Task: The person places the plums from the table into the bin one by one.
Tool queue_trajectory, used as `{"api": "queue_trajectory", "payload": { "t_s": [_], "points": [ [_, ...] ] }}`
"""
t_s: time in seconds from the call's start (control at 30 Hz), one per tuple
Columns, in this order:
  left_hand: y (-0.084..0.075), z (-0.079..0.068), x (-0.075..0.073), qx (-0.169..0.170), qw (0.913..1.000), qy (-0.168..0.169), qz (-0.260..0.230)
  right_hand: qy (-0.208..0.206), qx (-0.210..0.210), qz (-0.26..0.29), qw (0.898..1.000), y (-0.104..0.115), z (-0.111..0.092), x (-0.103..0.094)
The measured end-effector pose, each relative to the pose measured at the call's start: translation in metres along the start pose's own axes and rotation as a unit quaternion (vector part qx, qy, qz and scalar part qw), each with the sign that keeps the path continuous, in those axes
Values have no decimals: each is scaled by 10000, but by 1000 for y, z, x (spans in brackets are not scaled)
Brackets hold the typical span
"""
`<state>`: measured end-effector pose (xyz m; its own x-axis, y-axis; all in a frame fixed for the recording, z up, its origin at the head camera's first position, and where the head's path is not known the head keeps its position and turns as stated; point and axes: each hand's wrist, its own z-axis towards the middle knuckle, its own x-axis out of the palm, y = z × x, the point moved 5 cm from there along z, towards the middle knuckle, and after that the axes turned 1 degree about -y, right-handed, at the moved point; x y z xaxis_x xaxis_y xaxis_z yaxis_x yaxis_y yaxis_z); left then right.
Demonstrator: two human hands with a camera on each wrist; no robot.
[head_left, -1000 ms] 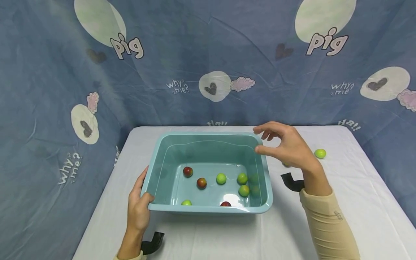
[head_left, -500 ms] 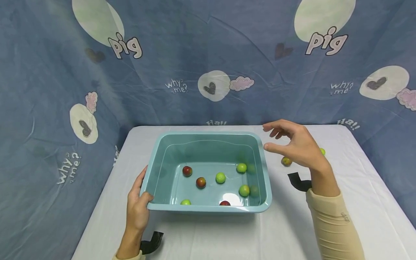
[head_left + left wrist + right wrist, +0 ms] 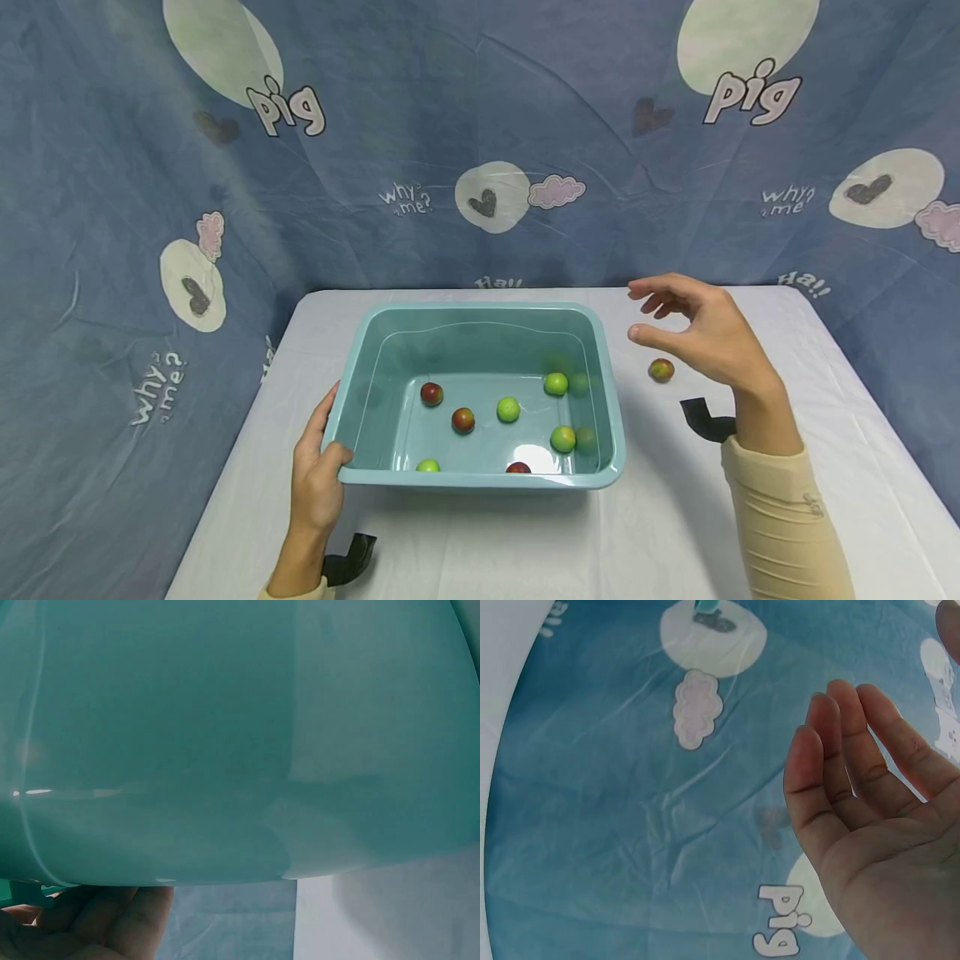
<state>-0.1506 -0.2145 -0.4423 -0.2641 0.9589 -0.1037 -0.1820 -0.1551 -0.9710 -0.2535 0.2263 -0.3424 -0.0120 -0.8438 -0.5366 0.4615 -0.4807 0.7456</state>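
Note:
My left hand grips the left rim of a teal plastic basin, thumb over the edge. In the left wrist view the basin's glossy outer wall fills most of the picture, and curled fingers show below it. Inside the basin lie a dark red round fruit, a reddish-brown one and several green ones, such as the green fruit near the middle. The front wall partly hides another red fruit. To the basin's right my right hand hovers with fingers spread from the thumb, holding nothing.
A red-and-green fruit lies on the white-covered table, right of the basin and below the right hand. A blue printed cloth hangs behind the table and along its sides. Black curved pieces are at both wrists.
My right hand has moved right, away from the basin's rim, uncovering the red-and-green fruit and covering the green one farther right. One green fruit in the basin has rolled slightly back.

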Motion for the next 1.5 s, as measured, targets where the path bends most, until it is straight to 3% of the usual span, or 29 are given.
{"api": "queue_trajectory", "payload": {
  "t_s": [0.7,0.93,1.5],
  "points": [
    [4,-3,-1,-30,10000,-8,-16,-530,284,268,9978,-33,-17,-25],
    [3,-3,-1,-31,10000,-8,-28,-708,330,583,9952,-42,-21,-30],
    [5,-2,0,-33,9999,6,-99,-1211,445,746,9888,-69,-29,-38]
  ]
}}
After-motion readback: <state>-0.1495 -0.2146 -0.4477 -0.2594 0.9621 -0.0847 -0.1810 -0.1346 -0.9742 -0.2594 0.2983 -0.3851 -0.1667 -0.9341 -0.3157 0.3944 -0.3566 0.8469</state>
